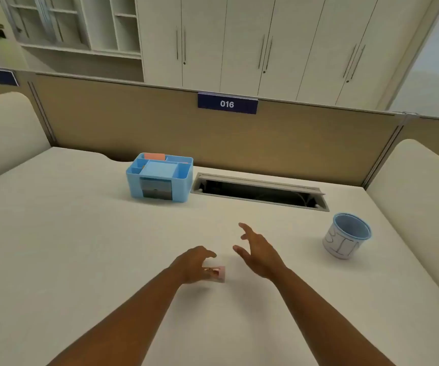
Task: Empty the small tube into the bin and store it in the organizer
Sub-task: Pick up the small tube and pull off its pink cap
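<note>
A small pink tube [218, 274] rests on the white desk [81, 247] near its middle front. My left hand [193, 265] curls around the tube's left side, fingers touching it. Just to the right, my right hand [259, 250] hovers with its fingers spread and nothing in it. A round blue bin [346, 235] with a white paper label stands at the right of the desk. The light blue organizer [160, 177], with several compartments and a small drawer, sits at the back centre-left.
A cable slot [260, 192] with its lid raised lies open at the back of the desk, right of the organizer. A tan partition [134, 128] bearing a 016 label runs behind. Cream side panels [424, 186] flank the desk.
</note>
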`<action>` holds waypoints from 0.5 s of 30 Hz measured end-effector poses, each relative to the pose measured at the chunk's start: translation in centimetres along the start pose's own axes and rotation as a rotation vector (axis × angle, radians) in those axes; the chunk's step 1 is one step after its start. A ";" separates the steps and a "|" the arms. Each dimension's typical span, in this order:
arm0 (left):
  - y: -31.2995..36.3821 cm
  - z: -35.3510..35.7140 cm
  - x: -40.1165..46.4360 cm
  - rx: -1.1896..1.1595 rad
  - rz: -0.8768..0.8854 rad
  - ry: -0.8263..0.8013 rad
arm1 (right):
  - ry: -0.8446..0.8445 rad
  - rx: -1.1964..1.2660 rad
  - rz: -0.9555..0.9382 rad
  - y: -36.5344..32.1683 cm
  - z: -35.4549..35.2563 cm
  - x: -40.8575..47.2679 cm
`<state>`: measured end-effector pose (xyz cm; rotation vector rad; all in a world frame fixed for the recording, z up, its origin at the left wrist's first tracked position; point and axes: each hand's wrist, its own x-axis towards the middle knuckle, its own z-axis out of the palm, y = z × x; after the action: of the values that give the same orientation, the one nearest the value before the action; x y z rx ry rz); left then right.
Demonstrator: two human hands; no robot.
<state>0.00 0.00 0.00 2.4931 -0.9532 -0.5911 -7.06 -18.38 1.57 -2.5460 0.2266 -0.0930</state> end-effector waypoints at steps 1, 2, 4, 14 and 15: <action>0.0 0.2 0.0 0.005 -0.032 0.009 | -0.042 0.025 0.030 0.1 0.5 -0.2; -0.1 0.4 0.2 0.003 -0.049 0.035 | -0.085 0.039 0.040 0.4 1.0 -0.2; -0.4 1.0 0.4 0.030 -0.061 0.069 | -0.147 0.083 0.062 0.6 2.1 -0.6; 0.0 1.2 2.3 -0.029 -0.001 0.144 | -0.169 0.238 0.077 0.1 4.5 0.7; 0.2 1.1 2.4 -0.052 0.016 0.151 | -0.142 0.316 0.106 -0.2 4.5 0.8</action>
<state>0.97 -2.01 -1.36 2.4424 -0.8880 -0.4102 -5.71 -15.98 -2.04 -2.2107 0.2674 0.0867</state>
